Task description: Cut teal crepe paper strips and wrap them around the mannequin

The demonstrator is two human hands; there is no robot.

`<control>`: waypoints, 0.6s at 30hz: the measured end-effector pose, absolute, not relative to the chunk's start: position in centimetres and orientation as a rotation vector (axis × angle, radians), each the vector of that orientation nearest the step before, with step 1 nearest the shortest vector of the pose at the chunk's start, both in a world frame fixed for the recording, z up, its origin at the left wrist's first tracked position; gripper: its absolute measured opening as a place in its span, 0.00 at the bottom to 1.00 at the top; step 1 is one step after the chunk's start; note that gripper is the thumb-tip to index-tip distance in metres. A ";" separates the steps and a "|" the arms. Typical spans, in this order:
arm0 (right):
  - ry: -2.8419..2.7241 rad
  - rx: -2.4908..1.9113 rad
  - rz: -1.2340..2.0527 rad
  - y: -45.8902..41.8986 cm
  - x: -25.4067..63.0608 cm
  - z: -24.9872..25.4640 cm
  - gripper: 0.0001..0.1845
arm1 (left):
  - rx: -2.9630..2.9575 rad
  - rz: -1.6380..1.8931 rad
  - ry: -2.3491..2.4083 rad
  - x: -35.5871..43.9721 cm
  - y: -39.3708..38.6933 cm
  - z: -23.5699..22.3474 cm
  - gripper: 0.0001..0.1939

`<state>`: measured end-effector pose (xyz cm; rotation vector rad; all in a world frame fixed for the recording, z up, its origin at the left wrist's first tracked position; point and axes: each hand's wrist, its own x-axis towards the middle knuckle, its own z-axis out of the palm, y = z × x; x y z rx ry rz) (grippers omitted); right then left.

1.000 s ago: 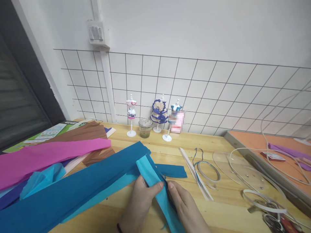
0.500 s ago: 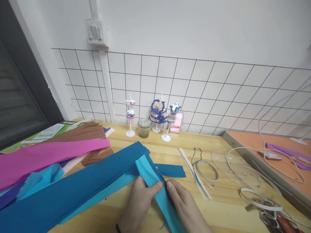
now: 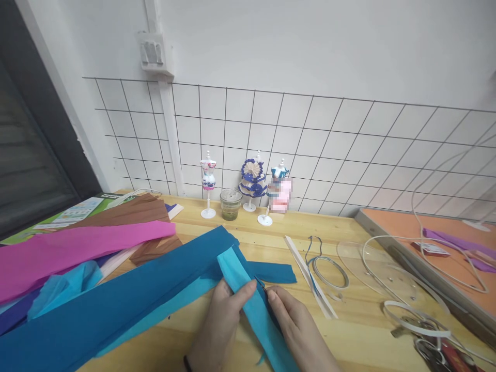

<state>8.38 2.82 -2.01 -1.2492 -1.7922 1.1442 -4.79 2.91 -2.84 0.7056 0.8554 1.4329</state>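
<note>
Left hand (image 3: pixel 225 315) and right hand (image 3: pixel 290 315) work side by side at the near middle of the wooden tabletop (image 3: pixel 267 243). The left one, a dark band at its wrist, pinches a light blue strip (image 3: pixel 259 315), thumb lying on top and fingers tucked beneath it. The strip runs from the far left of the hands down toward the near right, with darker blue along its right edge. Right thumb and forefinger are pressed together on a slim dark tool (image 3: pixel 265 290), mostly hidden beside that edge; which tool it is I cannot tell.

A long dark blue strip (image 3: pixel 135 289) stretches from the near left to just beyond the light blue one, and a short dark blue piece (image 3: pixel 273 272) sticks out to the right of it. Farther left lie a pink sheet (image 3: pixel 101 240), a crumpled light blue piece (image 3: pixel 67 284) and brown sheets (image 3: pixel 145 209).

On the far side stand three small dress forms (image 3: pixel 208 178), the right one partly blurred, with a glass jar (image 3: pixel 231 207) between the left and middle ones. To the right lie a pale folded strip (image 3: pixel 306 271), a looped coil (image 3: pixel 347 281) and a clear disc (image 3: pixel 358 253); an orange board (image 3: pixel 403 222) fills the far right.
</note>
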 end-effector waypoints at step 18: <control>-1.769 -1.256 1.246 2.2 8.7 -1.2 0.20 | 0.637 1.484 0.910 -5.2 2.8 -2.1 0.09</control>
